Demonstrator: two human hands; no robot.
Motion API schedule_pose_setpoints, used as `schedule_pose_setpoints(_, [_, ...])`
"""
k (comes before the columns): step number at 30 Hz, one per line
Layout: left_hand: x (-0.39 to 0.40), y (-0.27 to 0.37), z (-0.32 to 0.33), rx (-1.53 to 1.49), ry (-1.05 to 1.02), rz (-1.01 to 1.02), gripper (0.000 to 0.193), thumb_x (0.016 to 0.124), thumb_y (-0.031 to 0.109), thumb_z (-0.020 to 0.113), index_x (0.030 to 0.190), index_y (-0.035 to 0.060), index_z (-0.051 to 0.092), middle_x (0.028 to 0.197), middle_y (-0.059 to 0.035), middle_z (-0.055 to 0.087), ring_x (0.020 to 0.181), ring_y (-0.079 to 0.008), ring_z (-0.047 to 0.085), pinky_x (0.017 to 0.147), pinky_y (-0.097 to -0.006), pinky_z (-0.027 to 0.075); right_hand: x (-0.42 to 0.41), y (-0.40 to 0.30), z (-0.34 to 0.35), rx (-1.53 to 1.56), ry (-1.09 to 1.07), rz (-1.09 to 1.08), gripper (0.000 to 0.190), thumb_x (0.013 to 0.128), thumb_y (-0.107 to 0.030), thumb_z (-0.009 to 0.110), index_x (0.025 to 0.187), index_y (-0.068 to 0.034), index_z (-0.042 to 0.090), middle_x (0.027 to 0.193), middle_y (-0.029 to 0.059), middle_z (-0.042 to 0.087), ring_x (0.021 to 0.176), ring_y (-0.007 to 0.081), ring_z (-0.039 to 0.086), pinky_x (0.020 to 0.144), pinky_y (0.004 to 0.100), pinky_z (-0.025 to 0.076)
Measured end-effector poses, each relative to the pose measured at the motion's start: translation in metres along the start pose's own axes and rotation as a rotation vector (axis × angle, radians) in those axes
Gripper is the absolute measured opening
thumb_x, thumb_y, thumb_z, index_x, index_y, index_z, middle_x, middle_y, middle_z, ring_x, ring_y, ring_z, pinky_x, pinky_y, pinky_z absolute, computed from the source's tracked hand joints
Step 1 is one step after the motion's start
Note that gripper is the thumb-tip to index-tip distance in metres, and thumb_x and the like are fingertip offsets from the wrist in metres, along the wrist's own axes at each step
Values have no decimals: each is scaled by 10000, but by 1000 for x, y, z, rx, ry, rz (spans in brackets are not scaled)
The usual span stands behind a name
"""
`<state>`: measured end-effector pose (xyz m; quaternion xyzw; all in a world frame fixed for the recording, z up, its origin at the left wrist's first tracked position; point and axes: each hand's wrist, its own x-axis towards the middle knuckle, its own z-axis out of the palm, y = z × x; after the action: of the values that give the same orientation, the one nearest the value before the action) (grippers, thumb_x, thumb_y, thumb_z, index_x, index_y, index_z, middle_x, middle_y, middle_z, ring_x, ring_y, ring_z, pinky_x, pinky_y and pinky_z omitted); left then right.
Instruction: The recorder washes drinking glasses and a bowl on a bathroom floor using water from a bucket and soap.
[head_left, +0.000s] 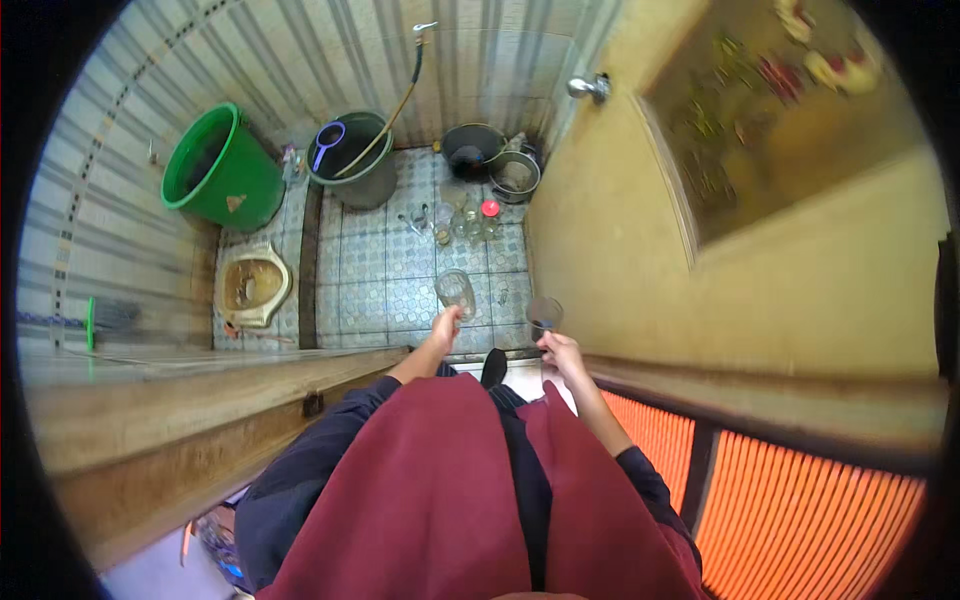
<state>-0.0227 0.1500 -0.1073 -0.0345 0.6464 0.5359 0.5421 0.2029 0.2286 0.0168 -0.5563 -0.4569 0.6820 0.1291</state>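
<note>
My left hand (445, 327) grips a clear glass vessel (455, 290), tilted over the floor tiles. In my right hand (559, 352) is a clear glass cup (544, 313) with something dark in it, close to the open door. Beyond both hands, several glass jars and glasses (472, 225) stand grouped on the tiled floor, one with a red lid (490, 208). Some spoons or similar cutlery (412, 223) lie to their left.
A dark bucket (360, 187) holds a hose and a purple dipper (328, 142). Left are a green bucket (244, 187) and a squat toilet (279, 281). A black basin (472, 139) and a metal pot (515, 174) stand far right. The door (615, 247) bounds the right side.
</note>
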Motion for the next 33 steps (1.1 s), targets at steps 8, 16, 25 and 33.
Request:
schedule_pose_setpoints(8, [95, 104, -35, 107, 76, 5, 411, 758, 493, 418, 839, 96, 482, 741, 9, 430, 542, -97, 313, 535, -210, 309, 223, -40, 41, -511, -20, -62, 269, 747, -348, 501, 732, -116, 635, 731, 102, 593, 673, 188, 537, 604, 308, 396])
schedule_pose_setpoints(16, [259, 129, -92, 252, 75, 40, 304, 823, 325, 412, 772, 50, 534, 713, -22, 528, 645, -115, 468, 562, -248, 417, 425, -1, 131, -738, -240, -19, 275, 746, -361, 474, 748, -134, 630, 686, 95, 587, 618, 200, 541, 595, 311, 403])
schedule_pose_setpoints(25, [536, 122, -109, 2, 244, 106, 271, 810, 287, 445, 825, 53, 580, 736, -13, 548, 603, -91, 441, 566, -235, 391, 659, 7, 291, -1036, -101, -246, 241, 700, -309, 508, 696, -92, 613, 728, 100, 586, 706, 259, 557, 609, 351, 425])
schedule_pose_setpoints(33, [693, 105, -114, 152, 236, 122, 231, 804, 236, 464, 799, 46, 595, 763, -1, 569, 585, -80, 416, 558, -218, 368, 809, 107, 351, -703, 83, 91, 168, 717, -192, 494, 723, -71, 610, 748, 71, 599, 729, 195, 568, 648, 282, 428])
